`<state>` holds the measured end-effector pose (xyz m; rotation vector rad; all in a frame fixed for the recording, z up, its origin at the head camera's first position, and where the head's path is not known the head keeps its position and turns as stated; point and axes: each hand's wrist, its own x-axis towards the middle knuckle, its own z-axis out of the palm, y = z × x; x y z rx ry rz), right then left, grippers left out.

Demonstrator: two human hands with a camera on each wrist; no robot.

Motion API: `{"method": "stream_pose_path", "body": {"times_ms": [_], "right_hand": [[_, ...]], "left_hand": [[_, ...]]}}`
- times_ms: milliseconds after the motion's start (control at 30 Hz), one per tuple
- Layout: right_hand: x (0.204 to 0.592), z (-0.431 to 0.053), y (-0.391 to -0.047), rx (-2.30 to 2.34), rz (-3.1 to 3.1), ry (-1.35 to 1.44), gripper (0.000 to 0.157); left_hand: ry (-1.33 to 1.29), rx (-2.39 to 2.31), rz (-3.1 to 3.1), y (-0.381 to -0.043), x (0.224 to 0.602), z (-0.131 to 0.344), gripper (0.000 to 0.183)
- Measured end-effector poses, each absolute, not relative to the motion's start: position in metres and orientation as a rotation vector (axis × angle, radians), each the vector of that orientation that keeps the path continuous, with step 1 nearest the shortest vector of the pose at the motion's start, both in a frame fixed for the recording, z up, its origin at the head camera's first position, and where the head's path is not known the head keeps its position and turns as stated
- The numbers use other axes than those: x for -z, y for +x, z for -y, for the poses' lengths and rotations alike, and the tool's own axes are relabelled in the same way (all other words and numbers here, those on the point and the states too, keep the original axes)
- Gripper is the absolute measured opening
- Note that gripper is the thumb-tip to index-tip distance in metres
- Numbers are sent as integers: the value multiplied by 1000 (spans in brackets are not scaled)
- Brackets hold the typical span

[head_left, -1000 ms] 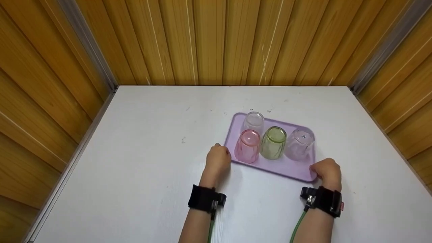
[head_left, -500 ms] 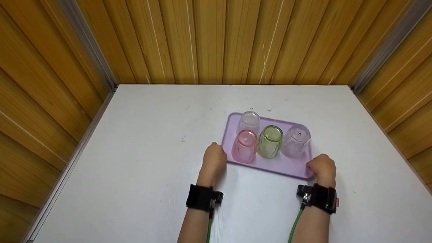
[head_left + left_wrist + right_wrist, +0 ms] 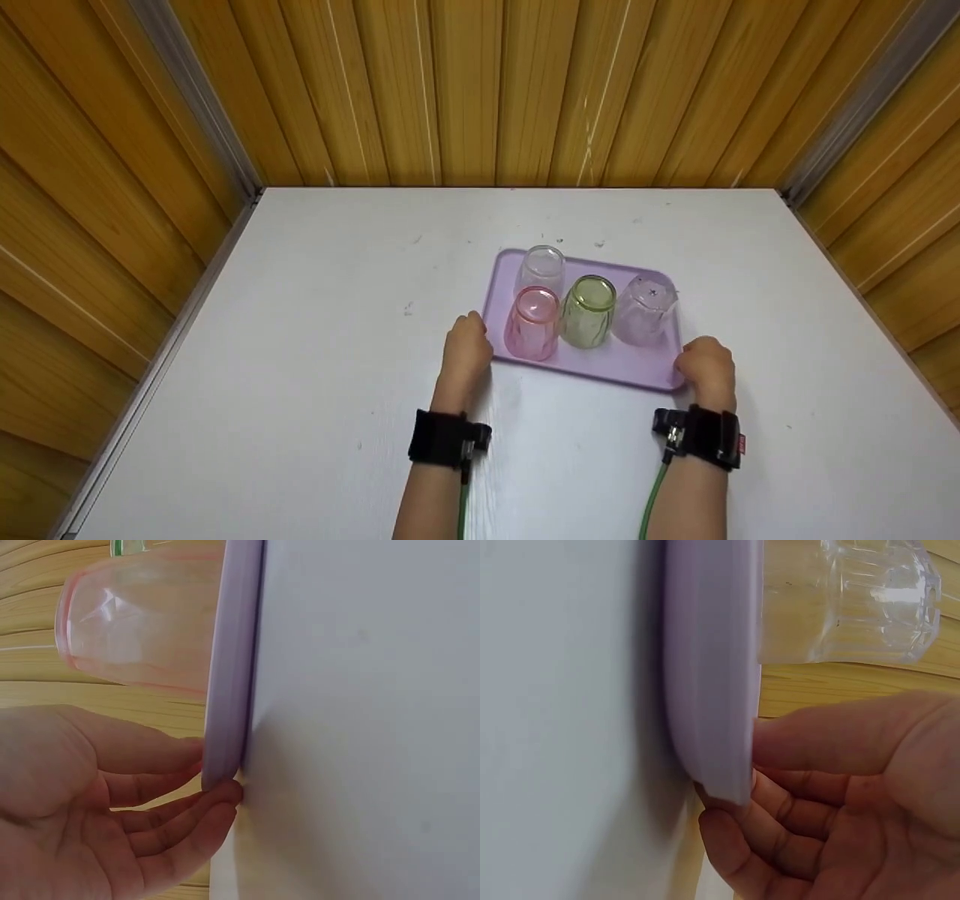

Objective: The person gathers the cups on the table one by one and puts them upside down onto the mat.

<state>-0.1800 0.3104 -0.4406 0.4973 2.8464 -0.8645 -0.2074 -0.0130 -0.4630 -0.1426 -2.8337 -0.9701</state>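
Note:
A purple tray [image 3: 609, 366] lies slightly askew over the white table, with upside-down glasses on it. A pink glass [image 3: 532, 326] stands at its front left, a clear glass [image 3: 543, 268] behind that, a green glass [image 3: 589, 313] in the middle, and another clear glass [image 3: 645, 311] on the right. My left hand [image 3: 466, 346] grips the tray's left edge, thumb on the rim and fingers below, as the left wrist view shows. At the right front corner, my right hand [image 3: 709, 367] pinches the tray rim [image 3: 712, 667] the same way. Whether the tray touches the table cannot be told.
The white table [image 3: 300, 360] has small dark scuffs. Wood-patterned walls [image 3: 465, 90] enclose it at the back and both sides. Black straps [image 3: 442, 439] with green cables sit on both wrists.
Both hands have moved the tray with its glasses to the left in the head view. The tray has also turned a little, its right end shifting away from me.

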Motion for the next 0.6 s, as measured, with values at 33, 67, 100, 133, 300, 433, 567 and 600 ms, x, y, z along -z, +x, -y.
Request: {"method": "stream_pose_path", "body": {"times_ms": [33,67,100,133,300,433,567,600], "right_hand": [[441,-309,-181,862,-2845,493,22],[441,-308,-181,861,-2846,486,28],[442,-308,-182,859,-2848,483,32],[442,-306,-182,855,-2851,481,32],[443,-305,-179,847,-2856,501,34],[441,-306,-177,853,-2851,518,33],[441,-306,-174,850,-2854,514,32],[441,-306,-173,852,-2859,510,33]], "left_hand": [[-125,992,2830,-208,463,14,9],[-105,1020,2830,-208,463,15,11],[-81,1043,2834,-208,463,15,13],[-55,1066,2838,-209,463,16,18],[-12,1110,2837,-209,463,15,32],[-35,1106,2793,-209,463,12,24],[-36,1081,2789,-209,463,10,20],[-37,1071,2792,-209,463,10,18]]}}
